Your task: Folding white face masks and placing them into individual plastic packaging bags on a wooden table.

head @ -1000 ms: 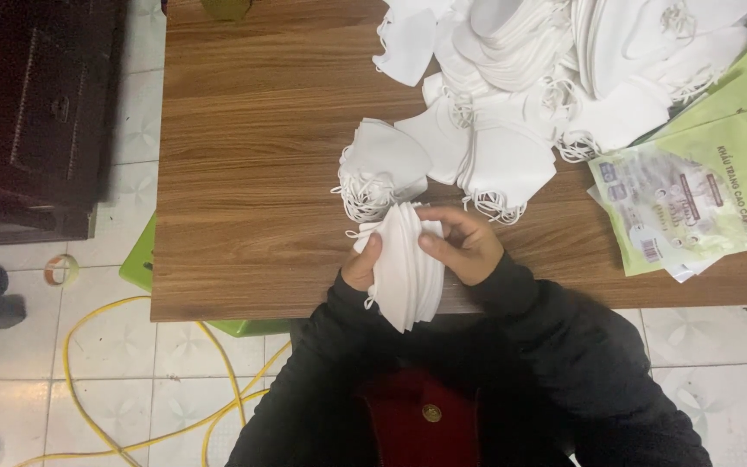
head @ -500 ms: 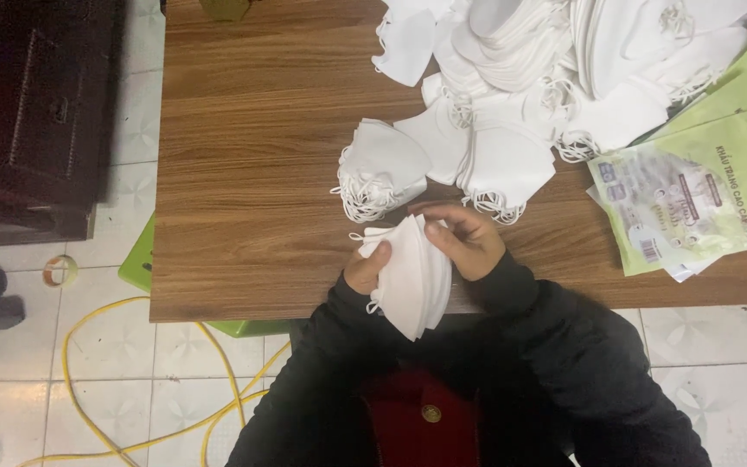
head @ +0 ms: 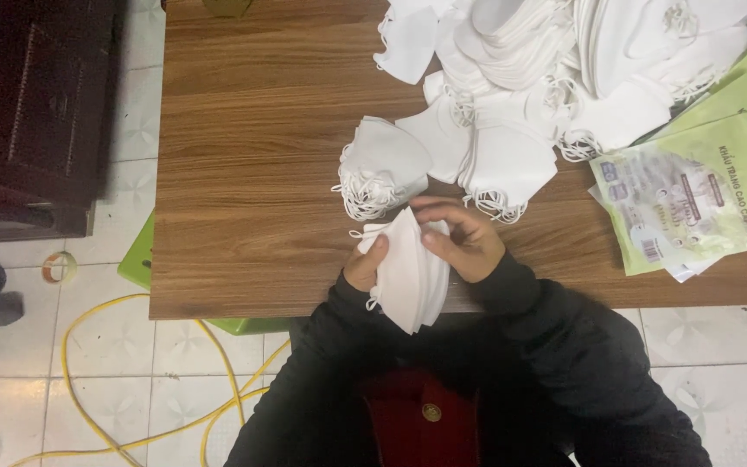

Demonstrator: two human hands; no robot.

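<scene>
Both hands hold a small stack of folded white face masks (head: 408, 272) upright over the near edge of the wooden table (head: 252, 173). My left hand (head: 365, 264) grips the stack from its left side, thumb on top. My right hand (head: 460, 238) curls over the right side, fingers on the stack's top edge. Just beyond the hands lies a fanned bundle of white masks (head: 382, 164) with its ear loops hanging toward me. A big heap of white masks (head: 555, 69) covers the far right of the table.
Green and clear plastic mask packets (head: 693, 190) lie at the table's right edge. A dark wooden cabinet (head: 36, 112) stands left of the table. A yellow cable (head: 97, 372) loops on the tiled floor, near a tape roll (head: 60, 266) and a green stool (head: 138, 259).
The stack in my hands has tilted and dropped slightly toward me, and my right fingers have shifted along its top edge. Everything on the table stays put.
</scene>
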